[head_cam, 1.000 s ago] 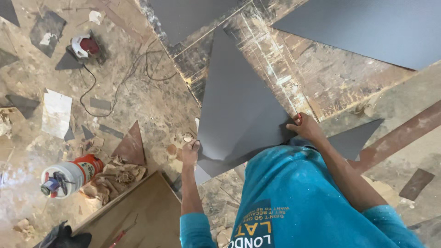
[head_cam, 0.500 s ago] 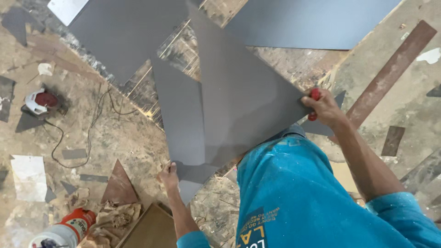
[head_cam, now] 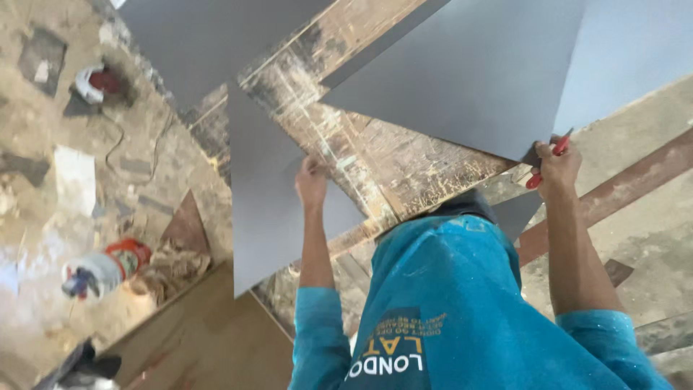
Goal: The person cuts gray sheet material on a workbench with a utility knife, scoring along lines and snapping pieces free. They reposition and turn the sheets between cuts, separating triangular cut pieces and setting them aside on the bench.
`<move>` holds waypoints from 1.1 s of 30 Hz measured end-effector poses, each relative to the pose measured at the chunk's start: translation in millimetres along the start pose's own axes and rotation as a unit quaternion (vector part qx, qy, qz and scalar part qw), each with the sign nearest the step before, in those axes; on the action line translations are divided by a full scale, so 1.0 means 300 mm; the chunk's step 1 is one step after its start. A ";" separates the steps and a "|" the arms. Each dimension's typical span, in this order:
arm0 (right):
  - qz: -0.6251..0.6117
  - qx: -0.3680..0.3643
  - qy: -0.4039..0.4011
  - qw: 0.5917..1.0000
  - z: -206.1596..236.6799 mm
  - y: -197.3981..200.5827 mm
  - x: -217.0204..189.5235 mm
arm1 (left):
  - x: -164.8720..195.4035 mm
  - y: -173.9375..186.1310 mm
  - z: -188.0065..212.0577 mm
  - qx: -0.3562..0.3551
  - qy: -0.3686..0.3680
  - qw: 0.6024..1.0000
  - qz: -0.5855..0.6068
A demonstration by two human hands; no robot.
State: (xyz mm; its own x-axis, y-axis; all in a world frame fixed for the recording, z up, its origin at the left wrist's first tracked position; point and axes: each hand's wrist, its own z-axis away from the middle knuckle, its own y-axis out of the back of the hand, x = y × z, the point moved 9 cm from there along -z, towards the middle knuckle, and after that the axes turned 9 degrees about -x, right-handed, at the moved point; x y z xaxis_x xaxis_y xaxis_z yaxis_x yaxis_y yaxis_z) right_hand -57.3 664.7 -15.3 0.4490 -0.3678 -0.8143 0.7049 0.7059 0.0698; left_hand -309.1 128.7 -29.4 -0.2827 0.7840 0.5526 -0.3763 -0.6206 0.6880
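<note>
Worn plywood floor (head_cam: 404, 166) at frame centre | grey triangular sheet (head_cam: 267, 209) is gripped by left hand (head_cam: 312, 180) | red-handled cutter (head_cam: 547, 160) is clasped in right hand (head_cam: 557, 170), centre right.

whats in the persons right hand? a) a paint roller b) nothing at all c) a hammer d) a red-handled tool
d: the right hand grips a slim red-handled tool at the corner of a grey sheet, while the left hand rests on a separate grey triangular piece.
</note>
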 end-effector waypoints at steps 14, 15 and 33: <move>-0.131 -0.088 -0.088 0.984 -0.017 0.038 0.133 | 0.478 -0.055 -0.169 0.082 0.111 0.966 0.220; -0.184 -0.054 -0.105 0.976 -0.009 0.035 0.139 | 0.492 -0.039 -0.174 0.093 0.140 0.962 0.214; -0.448 0.147 -0.089 0.878 0.082 -0.059 -0.015 | 0.590 -0.063 -0.377 -0.120 -0.052 0.874 0.469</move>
State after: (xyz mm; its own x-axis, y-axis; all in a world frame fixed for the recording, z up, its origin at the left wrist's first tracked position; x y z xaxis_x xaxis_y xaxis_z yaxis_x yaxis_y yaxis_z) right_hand -58.2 639.0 1.3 -0.2968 -0.8021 -0.5182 0.9182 -0.0906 -0.3856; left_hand -451.8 280.8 2.1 -0.4890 -0.0810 0.8685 -0.1994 -0.9589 -0.2017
